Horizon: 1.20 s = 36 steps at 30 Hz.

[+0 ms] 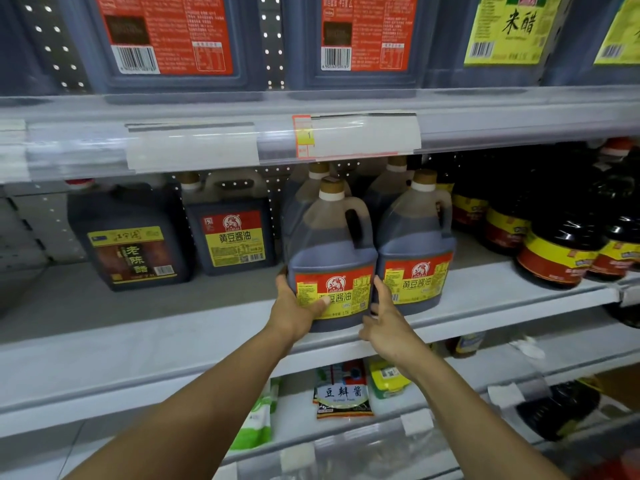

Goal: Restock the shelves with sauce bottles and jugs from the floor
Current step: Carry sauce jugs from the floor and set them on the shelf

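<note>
Both hands held 1 soy sauce jug low on its body: left hand wrapped round the left lower corner, thumb on the label; right hand against its right side. The jug stood at the front edge of the middle shelf, touching a neighbouring jug. Judgement: slide it squarely back, label forward, base flat, without nudging the neighbour.

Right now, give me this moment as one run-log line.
step: seating soy sauce jug at middle shelf front | left hand: grips jug | right hand: grips jug | neighbour jug: beside
</note>
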Each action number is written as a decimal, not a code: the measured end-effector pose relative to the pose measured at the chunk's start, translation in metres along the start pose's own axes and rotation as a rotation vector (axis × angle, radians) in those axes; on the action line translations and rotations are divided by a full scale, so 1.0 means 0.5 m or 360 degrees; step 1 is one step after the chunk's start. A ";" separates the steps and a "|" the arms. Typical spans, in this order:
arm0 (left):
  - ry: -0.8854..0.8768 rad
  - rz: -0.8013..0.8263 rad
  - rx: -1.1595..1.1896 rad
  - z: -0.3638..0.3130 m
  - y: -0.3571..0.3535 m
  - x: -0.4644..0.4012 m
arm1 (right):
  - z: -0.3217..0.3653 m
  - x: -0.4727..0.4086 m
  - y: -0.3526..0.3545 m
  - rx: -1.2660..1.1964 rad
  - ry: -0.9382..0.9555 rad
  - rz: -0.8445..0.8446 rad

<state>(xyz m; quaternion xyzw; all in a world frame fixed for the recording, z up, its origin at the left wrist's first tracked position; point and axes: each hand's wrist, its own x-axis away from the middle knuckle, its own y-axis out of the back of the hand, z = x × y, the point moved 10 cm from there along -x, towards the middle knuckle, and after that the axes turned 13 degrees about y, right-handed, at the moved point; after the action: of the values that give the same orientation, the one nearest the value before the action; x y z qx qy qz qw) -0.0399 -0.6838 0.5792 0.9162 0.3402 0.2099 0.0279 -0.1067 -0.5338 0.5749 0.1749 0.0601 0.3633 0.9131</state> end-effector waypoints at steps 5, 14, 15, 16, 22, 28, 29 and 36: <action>0.0037 -0.0025 -0.0029 0.007 0.006 0.014 | 0.001 0.012 0.014 0.0000 -0.0014 -0.0013; 0.0115 -0.0181 -0.0102 0.023 0.040 0.042 | 0.062 0.032 0.029 0.0065 0.0204 -0.0106; 0.0122 -0.0200 -0.0094 0.023 0.046 0.048 | 0.068 0.034 0.027 0.0064 0.0221 -0.0110; 0.0123 -0.0219 -0.0084 0.023 0.052 0.053 | 0.075 0.035 0.022 0.0060 0.0242 -0.0096; 0.0153 -0.0382 0.0006 0.037 0.113 0.086 | 0.107 0.037 -0.055 0.0068 0.0378 0.0145; 0.0199 -0.0526 0.0101 0.079 0.202 0.144 | 0.142 0.034 -0.160 0.0068 0.0450 0.0360; 0.0207 -0.0556 0.0131 0.088 0.223 0.157 | 0.146 0.036 -0.182 0.0072 0.0455 0.0398; 0.0290 -0.0828 0.0348 0.174 0.399 0.268 | 0.195 0.062 -0.359 0.0034 0.0519 0.0689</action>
<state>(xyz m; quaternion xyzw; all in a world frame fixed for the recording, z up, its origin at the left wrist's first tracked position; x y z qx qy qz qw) 0.2085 -0.7439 0.5876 0.7732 0.5854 0.2390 -0.0487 0.0546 -0.6606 0.6009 0.1323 0.1715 0.5728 0.7905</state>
